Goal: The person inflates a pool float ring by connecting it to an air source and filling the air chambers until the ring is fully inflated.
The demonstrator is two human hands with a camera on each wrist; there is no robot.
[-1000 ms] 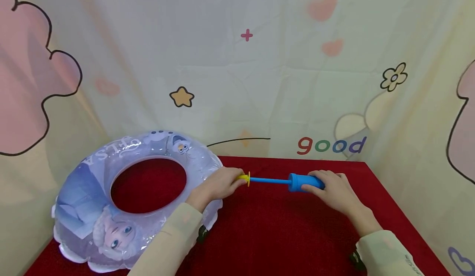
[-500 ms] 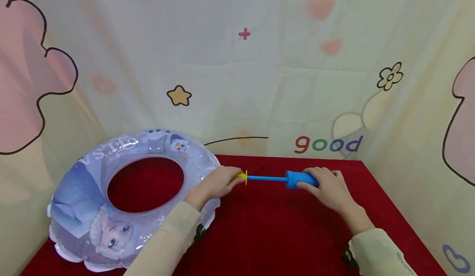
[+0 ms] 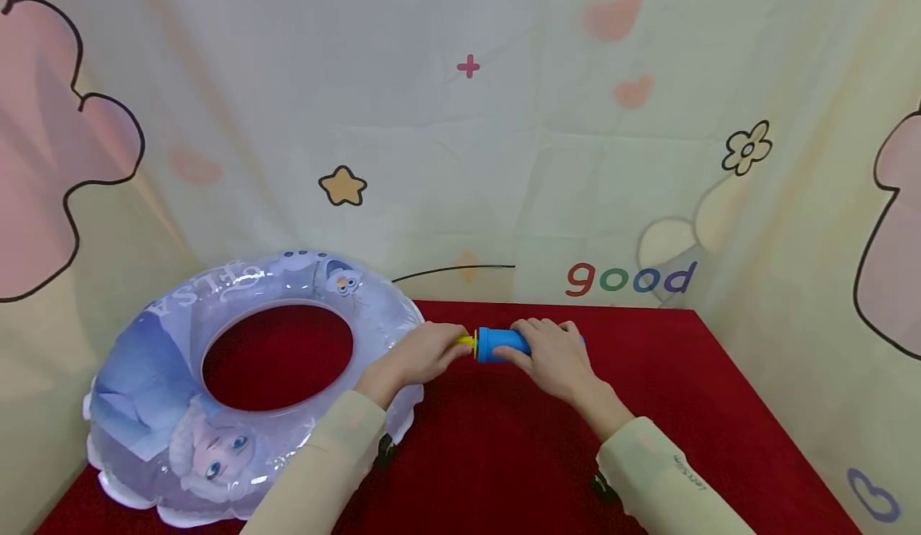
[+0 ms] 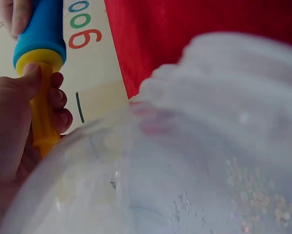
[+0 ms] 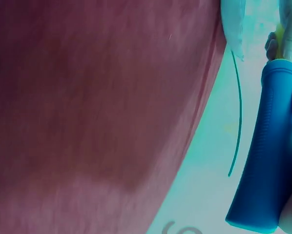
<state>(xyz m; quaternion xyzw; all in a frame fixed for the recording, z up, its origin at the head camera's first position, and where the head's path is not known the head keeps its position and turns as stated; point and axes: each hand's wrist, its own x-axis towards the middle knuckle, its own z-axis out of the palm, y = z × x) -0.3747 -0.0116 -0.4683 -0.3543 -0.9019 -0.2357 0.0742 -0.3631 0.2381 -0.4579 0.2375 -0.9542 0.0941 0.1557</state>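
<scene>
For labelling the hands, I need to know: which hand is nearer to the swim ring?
Left. The left hand, gripping the yellow handle, is by the right edge of the swim ring; the right hand, gripping the blue barrel, is farther right.

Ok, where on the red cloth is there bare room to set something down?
Bare cloth: between the sleeves, on the near side of the pump; right of the right grip, to the cloth's right edge; and inside the hole of the ring. Crowded: the left, under the ring, and its right side, where the left grip holds the pump's handle.
</scene>
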